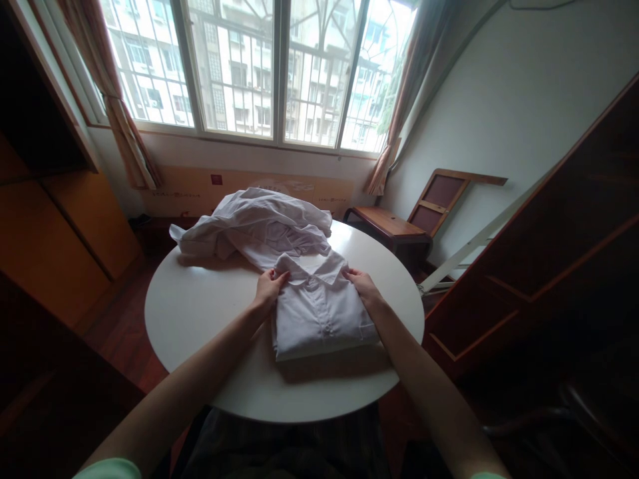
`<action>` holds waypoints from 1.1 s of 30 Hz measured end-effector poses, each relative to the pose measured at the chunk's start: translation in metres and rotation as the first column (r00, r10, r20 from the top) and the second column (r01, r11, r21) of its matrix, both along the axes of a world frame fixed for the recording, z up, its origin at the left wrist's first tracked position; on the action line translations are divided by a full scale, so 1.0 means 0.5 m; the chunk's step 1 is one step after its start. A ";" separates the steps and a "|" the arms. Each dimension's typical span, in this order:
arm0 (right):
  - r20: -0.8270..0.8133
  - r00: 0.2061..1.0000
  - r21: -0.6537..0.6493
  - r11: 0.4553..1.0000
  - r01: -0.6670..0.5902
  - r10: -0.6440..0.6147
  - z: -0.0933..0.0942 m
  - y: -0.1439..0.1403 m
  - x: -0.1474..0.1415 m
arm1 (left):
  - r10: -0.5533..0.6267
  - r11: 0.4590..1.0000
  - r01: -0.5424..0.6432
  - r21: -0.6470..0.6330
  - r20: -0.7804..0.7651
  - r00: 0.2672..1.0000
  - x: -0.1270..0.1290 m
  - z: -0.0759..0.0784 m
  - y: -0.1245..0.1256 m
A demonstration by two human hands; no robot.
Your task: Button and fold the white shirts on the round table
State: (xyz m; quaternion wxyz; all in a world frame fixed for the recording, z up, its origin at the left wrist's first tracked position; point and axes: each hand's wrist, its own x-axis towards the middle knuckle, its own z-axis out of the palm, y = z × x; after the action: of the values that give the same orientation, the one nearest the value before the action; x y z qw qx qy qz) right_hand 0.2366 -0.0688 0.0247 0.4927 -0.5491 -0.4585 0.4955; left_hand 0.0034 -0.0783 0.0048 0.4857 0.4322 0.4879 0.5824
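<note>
A white collared shirt (319,316), folded into a rough rectangle, lies on the round white table (200,332) in front of me. Its collar points away from me and its button front faces up. My left hand (271,287) pinches the shirt's upper left edge beside the collar, thumb on top. At the upper right edge, my right hand (362,285) grips the cloth the same way; some of its fingers are hidden under the fabric. Behind the collar, a loose heap of crumpled white clothing (259,219) covers the table's far side.
A wooden chair (392,223) stands past the table's far right edge. To the right are a white metal ladder-like frame (464,256) and a dark wooden panel (539,279). An orange-brown cabinet (90,233) stands at left. Beyond the table is a barred window (239,73) with curtains.
</note>
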 end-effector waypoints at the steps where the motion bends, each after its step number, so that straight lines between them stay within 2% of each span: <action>1: -0.029 0.999 0.002 1.000 -0.020 0.021 -0.002 0.002 0.000 | 0.010 1.000 -0.010 0.009 -0.021 1.000 0.001 -0.001 0.000; 2: 0.001 1.000 0.020 0.999 -0.026 0.026 -0.003 0.004 0.000 | 0.023 1.000 -0.022 0.019 -0.044 0.999 0.001 -0.001 0.000; 4: 0.203 0.979 0.099 0.995 0.002 -0.022 -0.006 0.009 0.002 | 0.067 0.997 -0.062 0.051 -0.098 0.993 0.002 0.002 0.001; 6: 0.462 0.880 0.187 0.982 0.025 -0.110 -0.010 0.013 0.004 | 0.112 0.991 -0.101 0.083 -0.150 0.982 0.000 0.008 0.002; 8: 0.638 0.753 0.224 0.975 0.015 -0.158 -0.014 0.016 0.005 | 0.113 0.992 -0.101 0.071 -0.185 0.976 -0.006 0.015 0.005; 10: 0.728 0.667 0.202 0.979 0.009 -0.156 -0.016 0.016 0.004 | 0.038 0.998 -0.047 -0.041 -0.195 0.980 -0.015 0.020 0.009; 12: 0.775 0.613 0.178 0.984 0.021 -0.153 -0.016 0.015 0.002 | -0.056 0.979 0.020 -0.204 -0.175 0.983 -0.025 0.021 0.012; 14: 0.805 0.574 0.164 0.986 0.031 -0.152 -0.013 0.012 -0.002 | -0.113 0.957 0.065 -0.283 -0.156 0.981 -0.033 0.019 0.014; 17: 0.857 0.500 0.117 0.992 0.037 -0.120 -0.006 0.006 -0.007 | -0.080 0.988 0.037 -0.151 -0.290 0.954 -0.035 0.013 0.017; 22: 0.934 0.354 0.026 0.995 0.096 -0.058 0.005 -0.006 -0.023 | 0.086 0.996 -0.084 0.027 -0.510 0.856 -0.033 0.015 0.021; 25: 0.954 0.294 0.018 0.991 0.130 -0.056 0.008 -0.016 -0.035 | 0.184 0.982 -0.151 0.110 -0.705 0.685 -0.035 0.017 0.018; 27: 0.963 0.265 0.016 0.991 0.136 -0.052 0.011 -0.022 -0.041 | 0.180 0.982 -0.155 0.108 -0.789 0.588 -0.037 0.015 0.015; 30: 0.965 0.252 0.040 0.986 0.159 -0.079 0.015 -0.028 -0.042 | 0.254 0.965 -0.197 0.174 -0.808 0.531 -0.039 0.010 0.012; 33: 0.939 0.294 0.129 0.975 0.183 -0.180 0.012 -0.025 -0.033 | 0.465 0.885 -0.236 0.402 -0.724 0.509 -0.033 0.013 0.008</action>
State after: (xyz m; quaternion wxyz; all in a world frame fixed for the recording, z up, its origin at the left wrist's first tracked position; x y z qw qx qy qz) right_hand 0.2201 -0.0814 0.0307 0.1838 -0.7831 -0.5936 0.0232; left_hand -0.0133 -0.0743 0.0115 0.0236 0.5967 0.6528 0.4661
